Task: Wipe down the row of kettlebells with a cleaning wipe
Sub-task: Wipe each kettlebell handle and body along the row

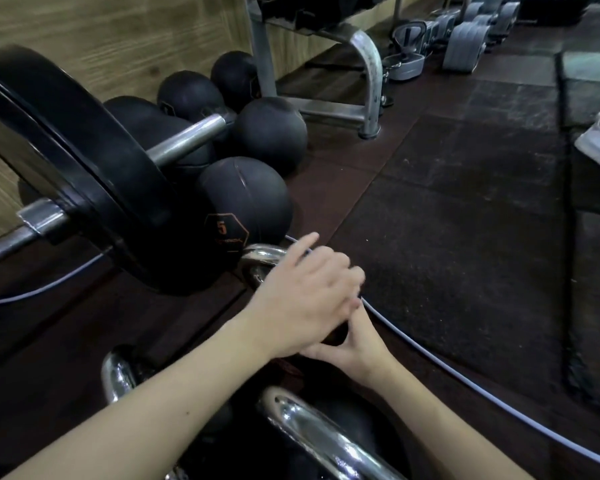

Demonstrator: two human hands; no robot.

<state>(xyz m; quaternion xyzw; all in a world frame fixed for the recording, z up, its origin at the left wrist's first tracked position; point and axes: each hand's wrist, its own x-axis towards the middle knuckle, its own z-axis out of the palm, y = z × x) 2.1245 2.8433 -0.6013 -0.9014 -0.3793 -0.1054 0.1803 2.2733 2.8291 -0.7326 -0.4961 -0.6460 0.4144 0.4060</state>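
Three black kettlebells with chrome handles stand in a row on the floor: the far kettlebell [257, 261], one at the lower left [116, 374], and the nearest kettlebell [326, 438] at the bottom. My left hand [302, 296] lies over the far kettlebell just right of its handle, index finger straight, the other fingers bent with their tips hidden. My right hand [352, 344] reaches up beneath it, forefinger and thumb spread, its fingertip touching the left hand's fingers. No wipe shows; the hands hide whatever lies under them.
A loaded barbell [84, 161] juts in from the left beside several black medicine balls [246, 199]. A thin grey cable [465, 375] runs across the rubber floor. A metal rack leg [371, 81] and grey weights [465, 46] stand farther back.
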